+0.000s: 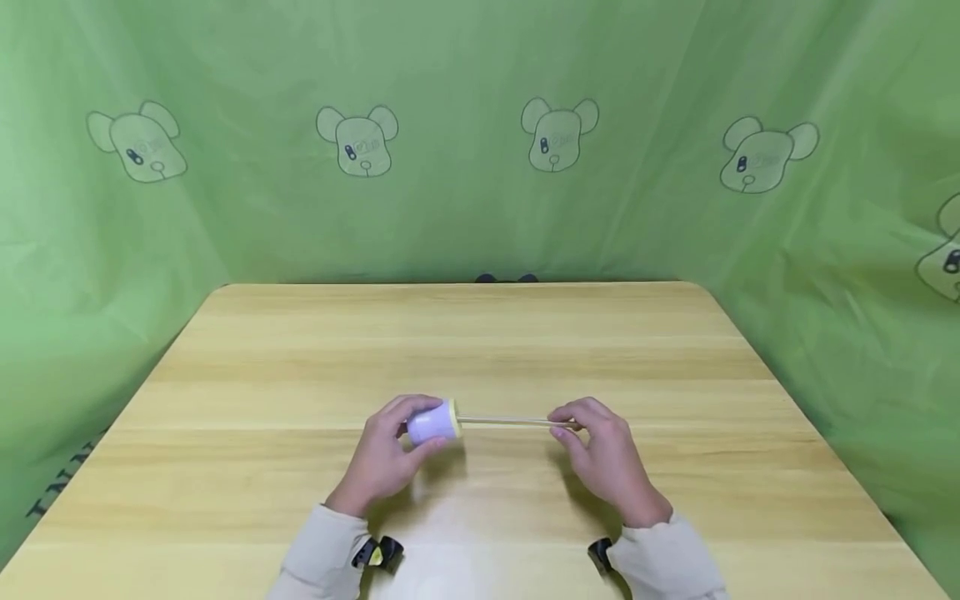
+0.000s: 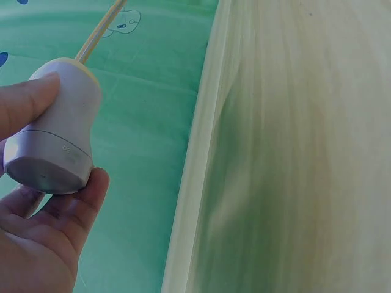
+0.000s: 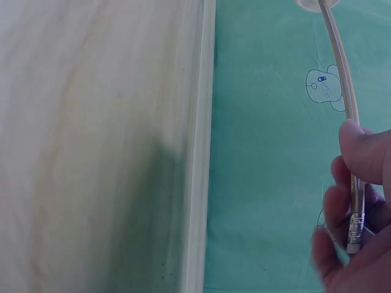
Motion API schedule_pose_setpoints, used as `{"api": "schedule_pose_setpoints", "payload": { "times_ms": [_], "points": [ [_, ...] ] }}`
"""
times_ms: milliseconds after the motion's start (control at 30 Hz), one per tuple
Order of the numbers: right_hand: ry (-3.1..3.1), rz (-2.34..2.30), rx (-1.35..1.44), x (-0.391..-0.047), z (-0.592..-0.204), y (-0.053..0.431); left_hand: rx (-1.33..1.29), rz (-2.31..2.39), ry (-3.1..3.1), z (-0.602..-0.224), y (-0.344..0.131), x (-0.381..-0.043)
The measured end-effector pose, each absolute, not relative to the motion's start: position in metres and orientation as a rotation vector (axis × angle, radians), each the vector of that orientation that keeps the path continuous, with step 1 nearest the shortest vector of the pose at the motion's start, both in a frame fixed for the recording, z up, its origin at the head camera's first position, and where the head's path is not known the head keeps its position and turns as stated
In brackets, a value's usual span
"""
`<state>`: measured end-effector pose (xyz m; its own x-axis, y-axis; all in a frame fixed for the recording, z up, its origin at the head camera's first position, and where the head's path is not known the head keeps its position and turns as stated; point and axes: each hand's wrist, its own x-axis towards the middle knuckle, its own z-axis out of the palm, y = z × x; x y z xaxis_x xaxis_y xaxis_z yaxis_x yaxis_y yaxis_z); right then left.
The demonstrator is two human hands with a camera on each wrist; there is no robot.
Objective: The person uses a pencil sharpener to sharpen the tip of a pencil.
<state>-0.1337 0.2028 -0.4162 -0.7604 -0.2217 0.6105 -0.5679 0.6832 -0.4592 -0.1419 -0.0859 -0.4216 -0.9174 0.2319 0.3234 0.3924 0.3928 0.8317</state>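
My left hand [image 1: 384, 460] grips a small lavender pencil sharpener [image 1: 431, 425] with a pale yellow rim, lying on its side in the air above the table. A long pencil [image 1: 506, 422] runs from the sharpener's rim across to my right hand [image 1: 609, 457], which pinches it near its far end between thumb and fingers. The pencil's tip is hidden at the sharpener's mouth. In the left wrist view, the thumb presses the sharpener's body [image 2: 76, 113] while fingers support its base. The right wrist view shows the pencil's metal band and eraser [image 3: 355, 229] beyond the thumb.
Both hands are over the near middle of a wooden table [image 1: 480, 350] with rounded far corners. Green cloth [image 1: 450, 217] printed with bear faces hangs behind it and along both sides. Dark wrist devices [image 1: 378, 553] sit at both cuffs.
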Motion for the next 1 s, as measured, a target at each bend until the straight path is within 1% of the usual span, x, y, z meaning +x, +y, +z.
{"api": "schedule_pose_setpoints", "payload": {
  "times_ms": [133, 300, 400, 800, 1000],
  "points": [
    [-2.345, 0.847, 0.634, -0.133, -0.417, 0.203, -0.595, -1.548, -2.483, -0.424, -0.085, -0.14],
    [-2.371, 0.858, 0.618, -0.132, -0.416, 0.2, -0.765, -1.507, -2.465, -0.428, -0.083, -0.14],
    [-2.403, 0.868, 0.606, -0.131, -0.415, 0.197, -0.817, -1.485, -2.449, -0.428, -0.081, -0.14],
    [-2.242, 0.782, 0.577, -0.13, -0.415, 0.183, -0.784, -1.558, -2.446, -0.423, -0.076, -0.138],
    [-2.171, 0.751, 0.575, -0.131, -0.414, 0.177, -0.728, -1.504, -2.443, -0.421, -0.074, -0.138]
  ]
}}
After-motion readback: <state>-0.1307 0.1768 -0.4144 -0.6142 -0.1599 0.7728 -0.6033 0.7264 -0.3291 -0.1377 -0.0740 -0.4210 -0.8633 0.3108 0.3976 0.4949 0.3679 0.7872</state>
